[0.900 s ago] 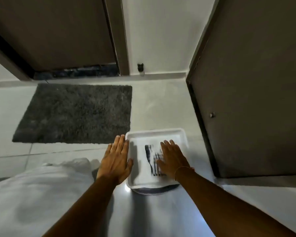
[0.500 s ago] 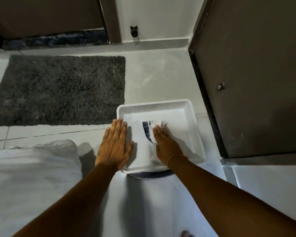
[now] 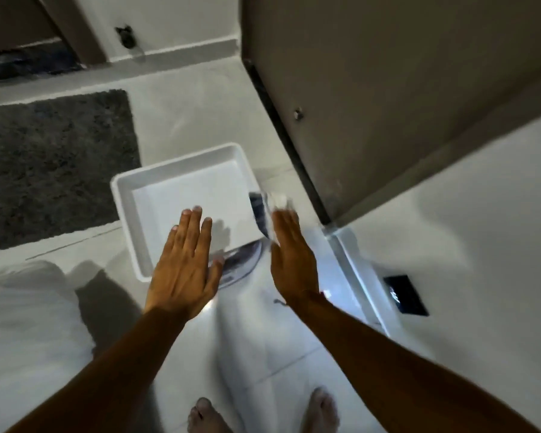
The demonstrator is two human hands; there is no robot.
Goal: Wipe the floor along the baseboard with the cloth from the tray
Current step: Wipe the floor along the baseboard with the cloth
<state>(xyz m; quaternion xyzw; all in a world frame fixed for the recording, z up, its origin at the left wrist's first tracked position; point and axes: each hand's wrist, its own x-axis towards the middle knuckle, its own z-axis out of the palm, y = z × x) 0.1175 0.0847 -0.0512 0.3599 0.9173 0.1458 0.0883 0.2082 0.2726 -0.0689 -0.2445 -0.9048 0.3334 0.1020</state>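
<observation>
R hand (image 3: 289, 248) grasping cloth (image 3: 264, 210) beside tray (image 3: 128, 210); L hand (image 3: 183, 264) flat, released. Press cloth flat, hug baseboard (image 3: 356, 260).

No readable text, label or number shows anywhere.

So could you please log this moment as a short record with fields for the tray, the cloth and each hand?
tray: white tray on the floor, nothing visible inside
cloth: striped cloth, blurred, at the tray's right edge
right hand: right hand holding the cloth at its fingertips
left hand: left hand open, fingers spread, over the tray's near edge
nearby: dark mat left of the tray
</observation>
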